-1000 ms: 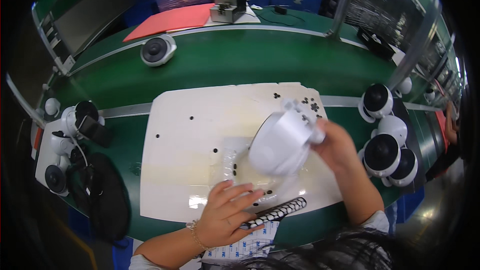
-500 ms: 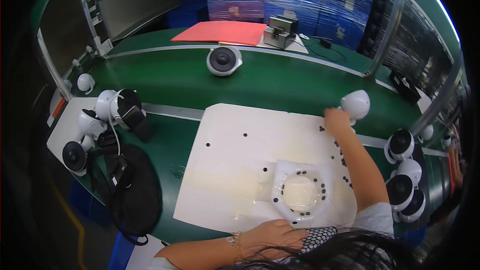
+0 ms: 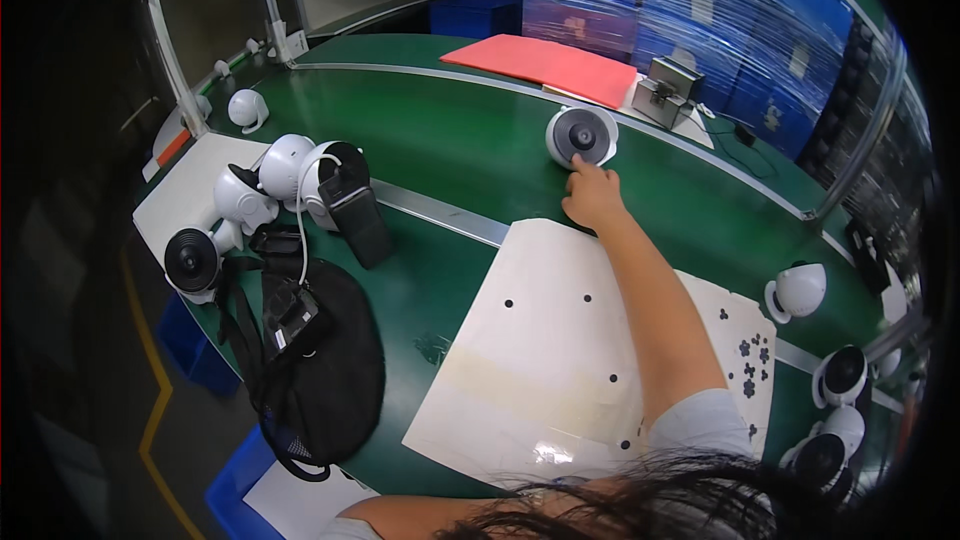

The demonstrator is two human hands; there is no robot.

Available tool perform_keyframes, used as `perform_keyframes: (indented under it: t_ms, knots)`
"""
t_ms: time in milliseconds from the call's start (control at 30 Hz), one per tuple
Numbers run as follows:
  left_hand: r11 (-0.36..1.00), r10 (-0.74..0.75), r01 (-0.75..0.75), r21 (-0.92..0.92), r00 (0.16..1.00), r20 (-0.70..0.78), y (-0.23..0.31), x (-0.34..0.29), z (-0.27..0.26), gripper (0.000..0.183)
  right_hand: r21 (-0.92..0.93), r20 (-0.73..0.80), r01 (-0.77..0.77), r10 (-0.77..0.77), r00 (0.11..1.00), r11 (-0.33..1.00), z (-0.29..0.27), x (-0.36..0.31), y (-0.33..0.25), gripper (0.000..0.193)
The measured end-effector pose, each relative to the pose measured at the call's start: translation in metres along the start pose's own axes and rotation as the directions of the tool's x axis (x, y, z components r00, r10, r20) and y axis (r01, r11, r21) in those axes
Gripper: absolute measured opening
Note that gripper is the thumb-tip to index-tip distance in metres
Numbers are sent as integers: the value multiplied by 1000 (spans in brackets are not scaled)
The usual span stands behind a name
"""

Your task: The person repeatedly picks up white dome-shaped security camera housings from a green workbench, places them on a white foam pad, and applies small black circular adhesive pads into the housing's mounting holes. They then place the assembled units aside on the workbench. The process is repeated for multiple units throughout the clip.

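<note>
Out there I've got my right hand (image 3: 594, 198) half-open and empty, index finger (image 3: 579, 162) overlapping the lower edge of the white globe-shaped device (image 3: 583, 132) just ahead, my left hand's grip hidden.

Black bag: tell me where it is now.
In the head view, the bag lies at left on the green table, left of the dotted board, just below the white devices there.

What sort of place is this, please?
Probably a factory or assembly workshop: round white devices stand about a long green worktop, and film-wrapped blue boxes are stacked behind it.
</note>
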State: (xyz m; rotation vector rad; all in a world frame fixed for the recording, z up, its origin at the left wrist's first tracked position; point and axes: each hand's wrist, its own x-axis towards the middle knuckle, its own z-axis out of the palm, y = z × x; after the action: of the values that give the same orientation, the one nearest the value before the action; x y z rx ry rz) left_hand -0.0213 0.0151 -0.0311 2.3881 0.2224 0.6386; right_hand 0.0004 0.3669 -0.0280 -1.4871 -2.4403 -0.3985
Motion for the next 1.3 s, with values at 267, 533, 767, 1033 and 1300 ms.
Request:
perform_keyframes:
  t_ms: [267,533,767,1033,1300]
  knots:
    - [1000,5,-4,-7,999,45,-19,5,19,22,297,-508,129,42,861,946,-61,-5,57,31]
    - [996,-71,79,-41,983,167,5,10,-10,26,575,26,-209,237,971,791,-61,-71,109,46]
    - [986,18,-36,166,994,108,13,4,-19,36,372,-36,-188,217,975,909,-101,-113,88,32]
    - [982,-168,170,88,985,-28,26,14,-33,38,922,358,-243,419,834,-302,-208,-266,77,27]
    - [975,-205,170,-146,942,-267,28,16,-44,34,842,508,-424,223,832,-334,-197,-358,50,30]
